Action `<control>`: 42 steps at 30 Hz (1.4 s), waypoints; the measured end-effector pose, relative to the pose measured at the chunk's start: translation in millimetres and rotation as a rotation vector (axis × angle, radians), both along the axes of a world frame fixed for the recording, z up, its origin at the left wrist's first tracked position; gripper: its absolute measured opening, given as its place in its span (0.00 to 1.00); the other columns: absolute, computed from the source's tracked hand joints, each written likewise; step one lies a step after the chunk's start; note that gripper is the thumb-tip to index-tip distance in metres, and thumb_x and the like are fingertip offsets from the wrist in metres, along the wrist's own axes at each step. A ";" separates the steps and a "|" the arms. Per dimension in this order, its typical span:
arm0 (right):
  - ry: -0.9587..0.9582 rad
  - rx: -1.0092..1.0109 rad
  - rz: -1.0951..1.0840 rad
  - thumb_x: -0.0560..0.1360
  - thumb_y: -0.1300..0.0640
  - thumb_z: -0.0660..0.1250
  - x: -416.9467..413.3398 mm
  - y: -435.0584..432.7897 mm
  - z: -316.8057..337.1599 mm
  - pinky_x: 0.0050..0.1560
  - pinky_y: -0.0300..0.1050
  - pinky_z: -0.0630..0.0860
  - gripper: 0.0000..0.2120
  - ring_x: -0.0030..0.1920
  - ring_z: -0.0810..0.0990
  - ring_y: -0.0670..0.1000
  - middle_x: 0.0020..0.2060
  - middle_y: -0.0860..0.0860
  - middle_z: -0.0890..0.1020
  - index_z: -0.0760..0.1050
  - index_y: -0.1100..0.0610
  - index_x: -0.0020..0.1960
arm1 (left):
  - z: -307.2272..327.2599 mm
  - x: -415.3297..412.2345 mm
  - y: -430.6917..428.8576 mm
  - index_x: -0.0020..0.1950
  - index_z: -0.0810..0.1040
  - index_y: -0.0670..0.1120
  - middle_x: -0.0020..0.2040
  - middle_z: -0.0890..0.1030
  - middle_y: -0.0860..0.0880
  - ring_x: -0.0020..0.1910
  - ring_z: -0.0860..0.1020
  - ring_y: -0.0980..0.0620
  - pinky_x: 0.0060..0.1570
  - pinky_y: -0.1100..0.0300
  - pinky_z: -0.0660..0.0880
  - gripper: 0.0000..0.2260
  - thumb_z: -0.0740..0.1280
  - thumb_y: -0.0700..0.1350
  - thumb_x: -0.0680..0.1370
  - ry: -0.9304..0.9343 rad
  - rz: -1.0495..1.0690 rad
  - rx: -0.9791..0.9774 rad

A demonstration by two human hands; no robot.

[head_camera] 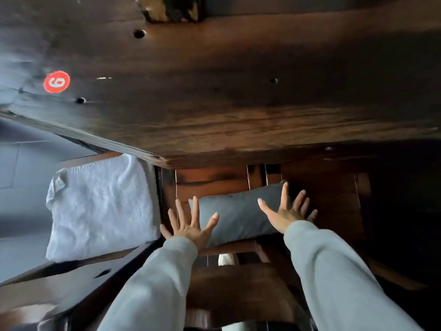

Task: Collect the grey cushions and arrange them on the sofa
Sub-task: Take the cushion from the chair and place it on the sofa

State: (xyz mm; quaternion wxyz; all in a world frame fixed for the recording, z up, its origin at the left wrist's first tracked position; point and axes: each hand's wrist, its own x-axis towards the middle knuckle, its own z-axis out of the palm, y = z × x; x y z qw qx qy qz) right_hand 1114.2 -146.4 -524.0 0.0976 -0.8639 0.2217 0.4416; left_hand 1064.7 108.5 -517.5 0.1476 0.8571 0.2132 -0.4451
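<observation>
The grey cushion (pixel 238 216) lies on a dark wooden chair seat (pixel 214 185), under the edge of the big wooden table (pixel 238 103). A white towel (pixel 100 206) lies left. The left hand (pixel 188 225) and right hand (pixel 286 211), fingers spread wide, flank the cushion, gripping nothing.

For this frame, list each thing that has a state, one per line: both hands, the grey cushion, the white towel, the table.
left hand: open, fingers spread, at the cushion's left end, not gripping.
right hand: open, fingers spread, at the cushion's right end, not gripping.
grey cushion: lying on a wooden chair under the table edge, not lifted.
white towel: spread flat, wrinkled, on the neighbouring seat.
dark wooden table: bare but for a red number sticker.
</observation>
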 end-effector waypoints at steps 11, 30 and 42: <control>-0.024 0.096 -0.097 0.58 0.13 0.54 -1.4 -46.2 -107.0 0.79 0.66 0.37 0.62 0.83 0.38 0.62 0.82 0.59 0.34 0.22 0.36 0.77 | -108.2 -2.4 -10.6 0.76 0.36 0.75 0.83 0.33 0.46 0.82 0.44 0.37 0.80 0.43 0.50 0.49 0.70 0.73 0.69 -0.055 0.457 -0.236; -0.321 0.401 -0.493 0.59 0.36 0.83 28.9 -4.0 71.9 0.69 0.54 0.69 0.60 0.74 0.70 0.61 0.76 0.55 0.70 0.56 0.51 0.81 | 67.9 33.6 48.6 0.81 0.57 0.51 0.74 0.71 0.45 0.71 0.73 0.43 0.71 0.52 0.69 0.70 0.79 0.74 0.44 -0.399 0.748 -0.298; -0.598 0.696 -0.211 0.54 0.36 0.84 -32.0 175.7 258.2 0.66 0.55 0.74 0.55 0.67 0.76 0.57 0.70 0.51 0.75 0.64 0.45 0.75 | 273.8 -113.5 219.7 0.82 0.56 0.50 0.78 0.68 0.47 0.76 0.67 0.47 0.75 0.54 0.63 0.65 0.86 0.62 0.52 -1.003 0.797 -0.229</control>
